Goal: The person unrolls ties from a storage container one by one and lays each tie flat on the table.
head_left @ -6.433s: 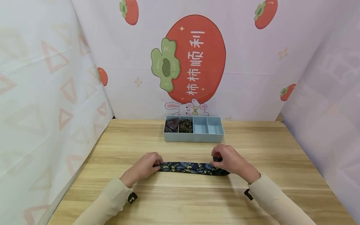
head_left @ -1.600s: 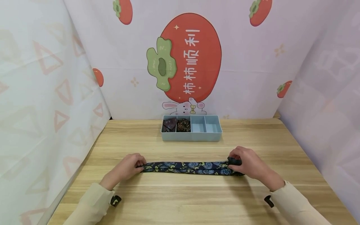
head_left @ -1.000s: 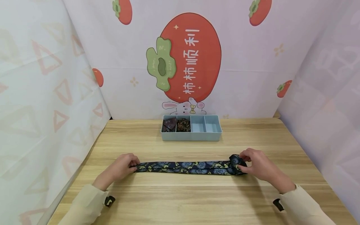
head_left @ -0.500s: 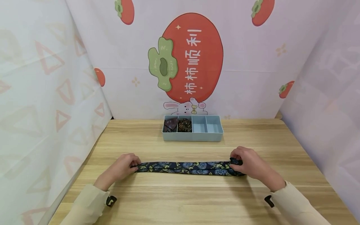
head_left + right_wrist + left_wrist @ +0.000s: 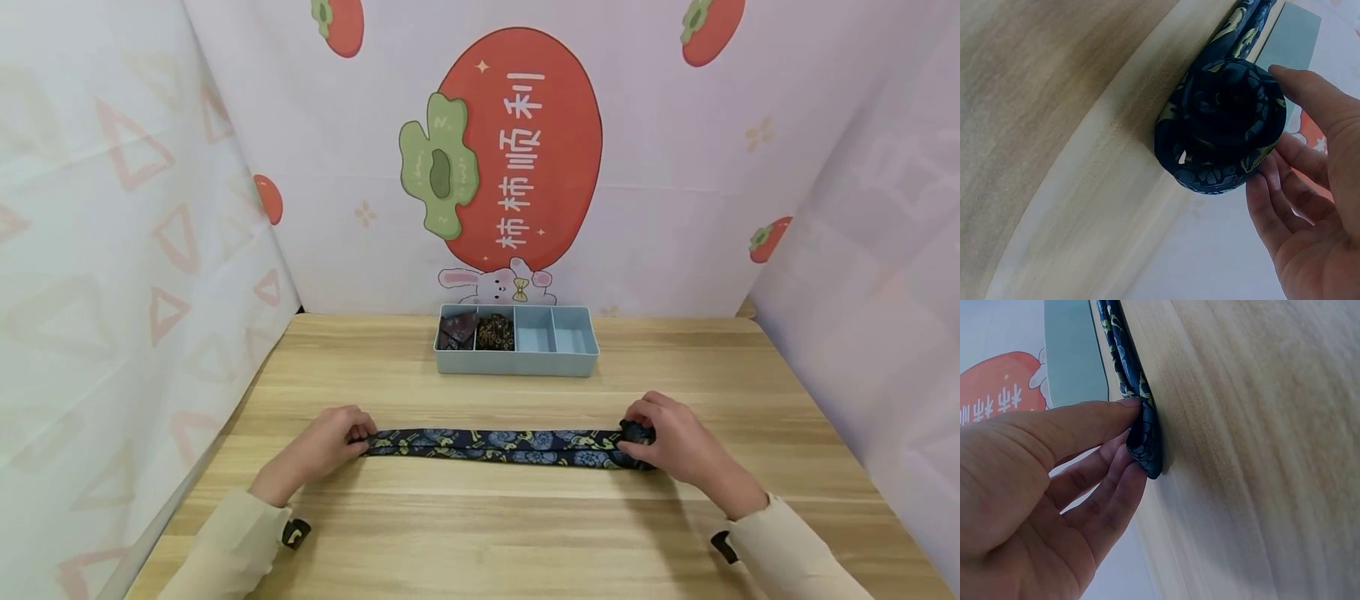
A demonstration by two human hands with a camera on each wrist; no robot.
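Head view: patterned tie [image 5: 510, 447] across worktop [image 5: 480, 533], well short of far edge; pinched at uncoiled end by left hand [image 5: 328, 442], at coiled end by right hand [image 5: 675, 442]; apparently mid-rolling; next, seemingly, leftward coiling, kept taut.

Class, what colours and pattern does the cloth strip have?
The cloth strip is dark navy with blue flower-like and yellow-green motifs, clearest in the head view.

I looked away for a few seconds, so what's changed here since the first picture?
The left hand moved left and the right hand moved right with the rolled end, so a longer stretch of patterned cloth lies between them. Both hands held it then, as now. The blue box stayed put.
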